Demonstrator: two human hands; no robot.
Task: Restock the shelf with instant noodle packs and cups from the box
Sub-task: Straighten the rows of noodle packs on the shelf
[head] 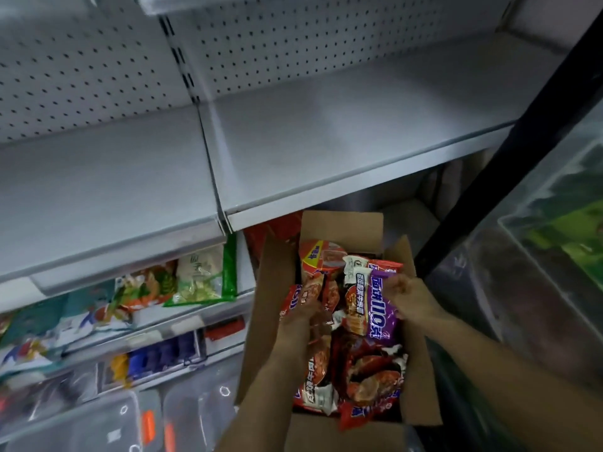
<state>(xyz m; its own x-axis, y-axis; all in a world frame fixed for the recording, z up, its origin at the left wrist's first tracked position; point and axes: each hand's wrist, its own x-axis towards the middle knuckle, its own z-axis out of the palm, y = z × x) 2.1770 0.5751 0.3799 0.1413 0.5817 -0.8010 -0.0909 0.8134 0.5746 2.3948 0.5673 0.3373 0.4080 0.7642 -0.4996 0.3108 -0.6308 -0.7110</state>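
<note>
Right hand (409,298) is pinching the light, crinkly purple noodle pack (380,309) by its edge near the box (284,272)'s right wall, while left hand (310,305) is gripping a red pack (293,301).

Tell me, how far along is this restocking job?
Barely begun. The grey shelf above holds no noodles in view. In hand: the right hand pinches the purple noodle pack, and the left hand reaches among red packs. Left: the cardboard box looks full, with a noodle cup at its far end.
</note>
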